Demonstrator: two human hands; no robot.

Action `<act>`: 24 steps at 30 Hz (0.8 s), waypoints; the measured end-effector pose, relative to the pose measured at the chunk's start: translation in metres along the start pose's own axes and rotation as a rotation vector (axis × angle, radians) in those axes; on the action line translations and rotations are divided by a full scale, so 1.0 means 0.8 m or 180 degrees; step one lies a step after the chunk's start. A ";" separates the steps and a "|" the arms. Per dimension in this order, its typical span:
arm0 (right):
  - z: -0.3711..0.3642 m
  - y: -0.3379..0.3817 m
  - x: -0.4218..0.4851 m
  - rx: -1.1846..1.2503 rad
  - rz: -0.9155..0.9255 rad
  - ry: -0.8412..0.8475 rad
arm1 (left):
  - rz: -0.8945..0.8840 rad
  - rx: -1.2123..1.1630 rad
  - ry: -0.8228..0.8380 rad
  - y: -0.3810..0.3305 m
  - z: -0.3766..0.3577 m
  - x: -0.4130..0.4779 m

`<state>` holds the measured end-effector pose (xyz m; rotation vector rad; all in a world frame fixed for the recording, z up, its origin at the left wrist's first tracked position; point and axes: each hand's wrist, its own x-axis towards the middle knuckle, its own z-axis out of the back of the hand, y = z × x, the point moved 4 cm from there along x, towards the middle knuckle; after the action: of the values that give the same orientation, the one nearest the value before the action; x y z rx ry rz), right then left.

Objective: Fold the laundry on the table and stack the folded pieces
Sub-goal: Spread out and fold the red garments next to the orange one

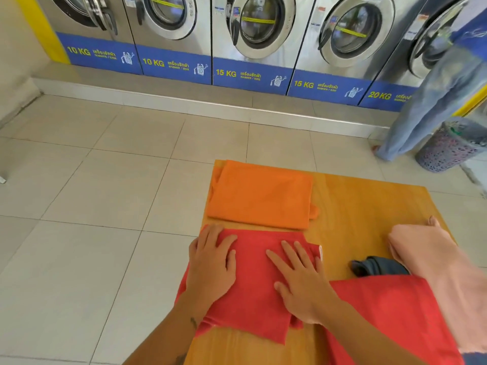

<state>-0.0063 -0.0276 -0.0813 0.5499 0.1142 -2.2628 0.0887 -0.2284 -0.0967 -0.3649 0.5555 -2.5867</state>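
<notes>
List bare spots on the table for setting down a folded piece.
One bare patch of table: right of the orange piece, beyond the grey cloth. A thin strip lies at the near edge, under the red cloth. The near half is crowded: both hands press the red cloth, pink cloth at right.

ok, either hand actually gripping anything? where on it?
No grip. Left hand and right hand lie flat, palms down, on the red cloth: left at its left edge, right near the middle.
</notes>
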 end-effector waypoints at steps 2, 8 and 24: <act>0.003 -0.013 0.005 -0.0231 -0.0120 -0.0088 | 0.0025 -0.0072 -0.0026 -0.014 -0.008 0.007; 0.032 -0.041 0.005 0.0343 -0.0187 0.0136 | 0.0066 -0.0039 0.0169 -0.047 -0.014 0.025; 0.050 -0.234 -0.152 0.0336 -0.0723 0.0003 | -0.1107 -0.0340 0.0871 -0.280 -0.055 -0.067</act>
<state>-0.0828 0.1737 -0.0107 0.6203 0.0602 -2.5006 0.0332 -0.0066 -0.0448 -0.1507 0.7880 -2.9745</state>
